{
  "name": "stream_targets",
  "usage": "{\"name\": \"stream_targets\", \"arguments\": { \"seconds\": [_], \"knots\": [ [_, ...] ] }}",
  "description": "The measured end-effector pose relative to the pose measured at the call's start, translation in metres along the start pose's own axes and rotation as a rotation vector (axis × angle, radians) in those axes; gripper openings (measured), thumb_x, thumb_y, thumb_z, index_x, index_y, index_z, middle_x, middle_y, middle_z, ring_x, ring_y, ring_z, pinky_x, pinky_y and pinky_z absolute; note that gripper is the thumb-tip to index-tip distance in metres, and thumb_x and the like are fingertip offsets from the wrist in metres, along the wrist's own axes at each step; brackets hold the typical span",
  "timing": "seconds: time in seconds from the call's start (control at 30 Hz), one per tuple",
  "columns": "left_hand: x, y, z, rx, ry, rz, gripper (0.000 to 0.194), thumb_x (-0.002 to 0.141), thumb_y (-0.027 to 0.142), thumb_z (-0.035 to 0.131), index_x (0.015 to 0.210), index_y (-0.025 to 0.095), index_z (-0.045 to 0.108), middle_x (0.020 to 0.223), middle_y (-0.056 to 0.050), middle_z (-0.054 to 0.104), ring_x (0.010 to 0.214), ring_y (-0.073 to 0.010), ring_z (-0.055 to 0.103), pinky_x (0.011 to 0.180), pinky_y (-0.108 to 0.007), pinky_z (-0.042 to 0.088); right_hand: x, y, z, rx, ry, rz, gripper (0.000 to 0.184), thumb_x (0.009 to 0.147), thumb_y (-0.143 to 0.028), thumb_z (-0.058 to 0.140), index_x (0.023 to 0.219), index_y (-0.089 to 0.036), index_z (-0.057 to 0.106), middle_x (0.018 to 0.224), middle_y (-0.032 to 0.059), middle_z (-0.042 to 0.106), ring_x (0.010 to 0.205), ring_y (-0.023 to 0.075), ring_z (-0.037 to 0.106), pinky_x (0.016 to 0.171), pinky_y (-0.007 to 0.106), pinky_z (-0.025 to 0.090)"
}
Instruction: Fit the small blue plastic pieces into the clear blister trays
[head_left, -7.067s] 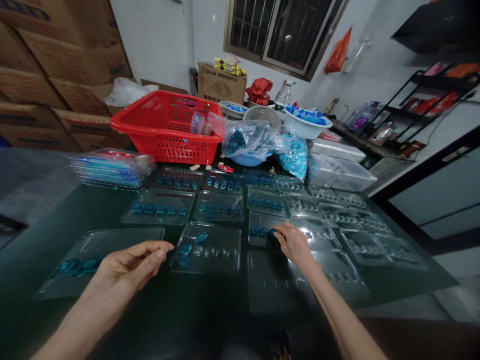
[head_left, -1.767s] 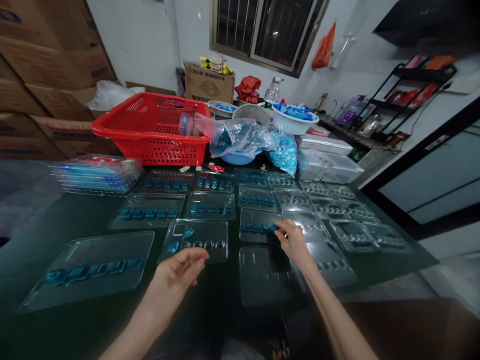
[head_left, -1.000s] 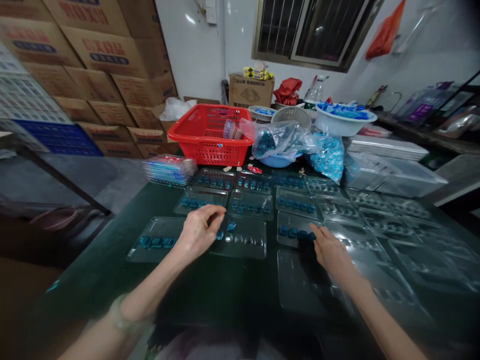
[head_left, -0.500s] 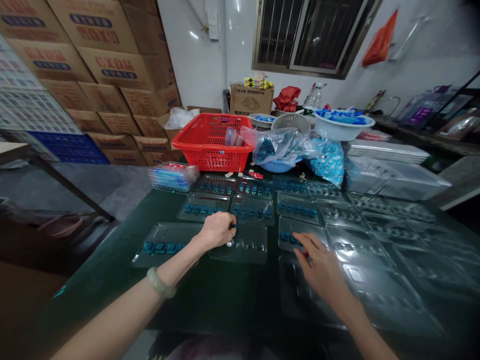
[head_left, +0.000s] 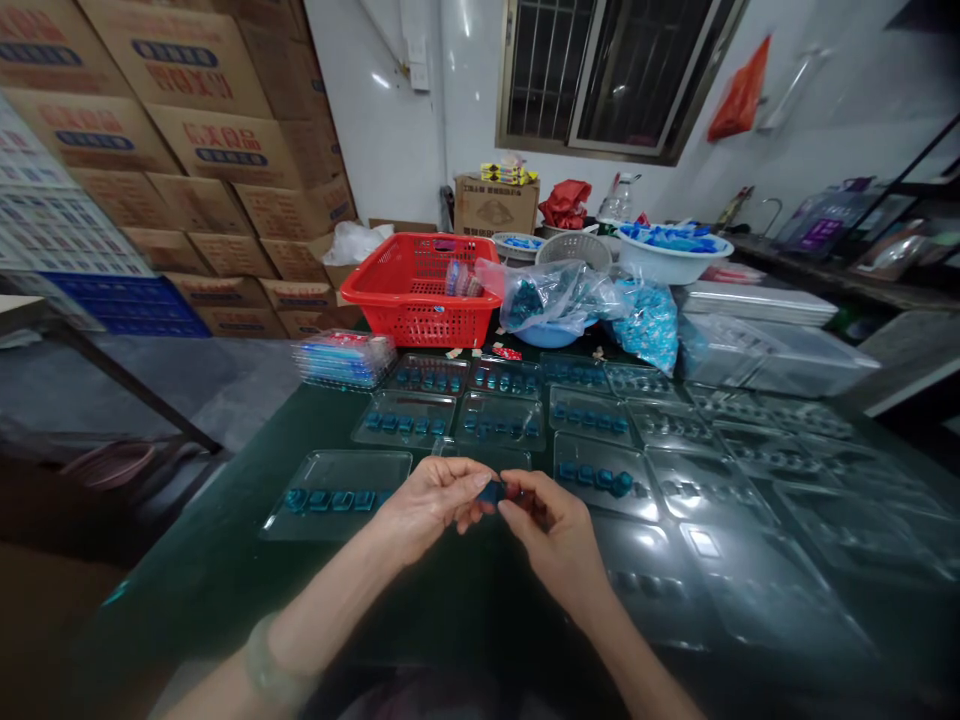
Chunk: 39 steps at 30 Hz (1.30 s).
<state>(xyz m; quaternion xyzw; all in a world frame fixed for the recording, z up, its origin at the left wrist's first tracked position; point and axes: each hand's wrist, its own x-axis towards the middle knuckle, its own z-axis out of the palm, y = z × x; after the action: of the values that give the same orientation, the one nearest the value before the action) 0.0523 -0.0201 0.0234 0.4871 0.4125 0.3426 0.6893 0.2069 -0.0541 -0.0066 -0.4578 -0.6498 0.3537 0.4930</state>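
While the fingers (head_left: 471, 482) of both hands close on a small blue piece (head_left: 493, 492), the two hands meet above the middle of the bench, with the piece clamped between their tips. The left hand (head_left: 427, 503) comes in from the near edge, a pale green bangle (head_left: 274, 665) on its wrist, and the right hand (head_left: 556, 543) faces it from the other side.

Just behind the fingertips lies a clear plastic tray (head_left: 484, 458), mostly hidden by the hands. To its left, a tray (head_left: 336, 495) holds a row of blue pieces, and a similar tray (head_left: 600, 478) sits to its right. More clear trays cover the dark green bench (head_left: 187, 590) in rows, those towards the far edge holding blue pieces and those towards the right corner mostly bare.

Along the far edge stand a red plastic basket (head_left: 412, 322), a stack of filled trays (head_left: 345, 360), a clear bag of blue pieces (head_left: 544, 300) over a blue bowl (head_left: 547, 338), and a second, fuller bag (head_left: 649, 325). Behind them, a white basin (head_left: 667, 265) also holds blue items.
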Motion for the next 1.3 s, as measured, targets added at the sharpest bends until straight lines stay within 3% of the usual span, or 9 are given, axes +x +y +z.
{"name": "stream_targets", "arguments": {
  "seconds": [0.13, 0.4, 0.63, 0.93, 1.17, 1.3],
  "knots": [
    [0.001, -0.005, 0.004, 0.03, 0.031, 0.026, 0.029, 0.071, 0.039, 0.059, 0.062, 0.012, 0.059, 0.049, 0.001, 0.053, 0.041, -0.0059, 0.043, 0.038, -0.018, 0.028, -0.002, -0.005, -0.002, -0.089, -0.024, -0.035, 0.014, 0.077, -0.02, 0.053, 0.09, -0.02, 0.059, 0.076, 0.0003, 0.058, 0.064, 0.0116, 0.053, 0.056, 0.022, 0.041],
    [0.003, -0.011, 0.008, 0.118, 0.114, 0.045, 0.03, 0.07, 0.041, 0.058, 0.062, 0.012, 0.059, 0.047, 0.002, 0.052, 0.038, -0.0053, 0.041, 0.035, -0.017, 0.026, -0.003, 0.001, -0.003, -0.202, -0.074, -0.082, 0.015, 0.082, -0.022, 0.047, 0.083, -0.019, 0.061, 0.07, 0.0018, 0.057, 0.061, 0.012, 0.052, 0.055, 0.023, 0.041],
    [0.003, -0.012, 0.009, 0.123, 0.134, 0.042, 0.031, 0.072, 0.04, 0.055, 0.06, 0.011, 0.056, 0.044, 0.004, 0.047, 0.035, -0.0037, 0.034, 0.034, -0.018, 0.021, -0.005, 0.003, 0.001, -0.27, -0.056, -0.118, 0.016, 0.076, -0.019, 0.055, 0.091, -0.019, 0.06, 0.075, 0.0028, 0.057, 0.063, 0.0129, 0.053, 0.057, 0.024, 0.042],
    [-0.006, -0.013, 0.004, 0.141, -0.03, 0.081, 0.029, 0.069, 0.036, 0.061, 0.084, 0.012, 0.062, 0.063, -0.001, 0.056, 0.047, -0.0065, 0.042, 0.043, -0.02, 0.032, -0.004, 0.001, -0.008, -0.235, -0.145, -0.086, 0.02, 0.084, -0.017, 0.043, 0.085, -0.02, 0.063, 0.064, 0.0002, 0.054, 0.058, 0.0112, 0.051, 0.053, 0.022, 0.039],
    [-0.009, -0.011, 0.016, 0.419, 0.123, 0.135, 0.028, 0.074, 0.035, 0.053, 0.087, 0.013, 0.064, 0.067, -0.003, 0.061, 0.051, -0.0099, 0.047, 0.047, -0.022, 0.037, -0.008, 0.006, 0.002, -0.333, 0.032, -0.091, 0.017, 0.081, -0.016, 0.043, 0.078, -0.019, 0.06, 0.068, 0.0023, 0.055, 0.062, 0.0135, 0.051, 0.059, 0.025, 0.038],
    [-0.011, -0.012, 0.019, 0.478, 0.132, 0.164, 0.028, 0.075, 0.034, 0.051, 0.092, 0.016, 0.064, 0.073, -0.004, 0.064, 0.057, -0.013, 0.052, 0.05, -0.022, 0.04, -0.009, 0.006, 0.001, -0.141, 0.046, 0.053, 0.011, 0.079, -0.021, 0.047, 0.074, -0.018, 0.057, 0.065, -0.0001, 0.054, 0.058, 0.0119, 0.05, 0.055, 0.023, 0.038]
  ]
}}
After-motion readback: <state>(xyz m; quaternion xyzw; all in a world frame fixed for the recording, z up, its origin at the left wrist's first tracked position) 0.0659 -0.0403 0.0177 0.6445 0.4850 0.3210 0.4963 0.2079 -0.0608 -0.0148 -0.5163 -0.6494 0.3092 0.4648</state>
